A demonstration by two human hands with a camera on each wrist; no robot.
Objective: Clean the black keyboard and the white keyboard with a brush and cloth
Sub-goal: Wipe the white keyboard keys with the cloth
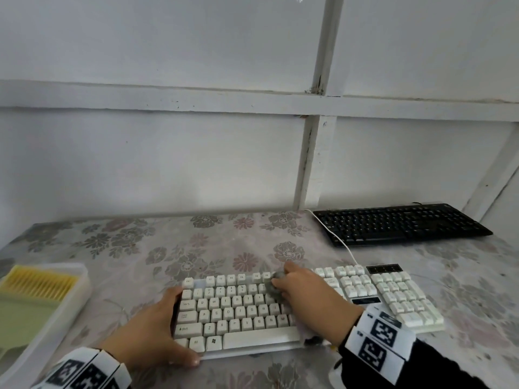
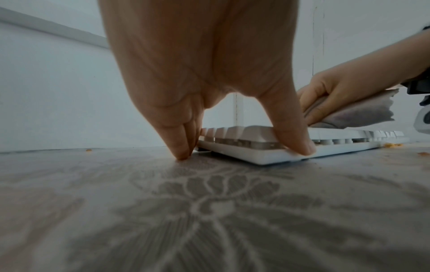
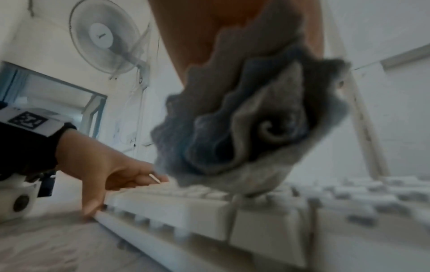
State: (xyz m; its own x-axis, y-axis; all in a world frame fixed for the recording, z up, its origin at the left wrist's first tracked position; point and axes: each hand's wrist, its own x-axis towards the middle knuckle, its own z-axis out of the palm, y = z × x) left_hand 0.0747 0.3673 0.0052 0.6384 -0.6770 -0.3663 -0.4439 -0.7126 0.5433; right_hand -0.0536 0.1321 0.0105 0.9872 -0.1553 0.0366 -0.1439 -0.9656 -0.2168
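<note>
Our right hand (image 1: 304, 290) bunches the grey cloth (image 1: 273, 284) and presses it onto the upper key rows of the white keyboard (image 1: 241, 310). Our left hand (image 1: 151, 332) clasps that keyboard's left end, thumb on its front edge. It lies on the floral surface (image 1: 140, 248); the black keyboard (image 1: 398, 224) sits far right, the brush (image 1: 33, 301) left in its tray (image 1: 81, 293).

Letter legends such as A, S, D, N, M on the white keyboard (image 1: 252, 310) keycaps.
</note>
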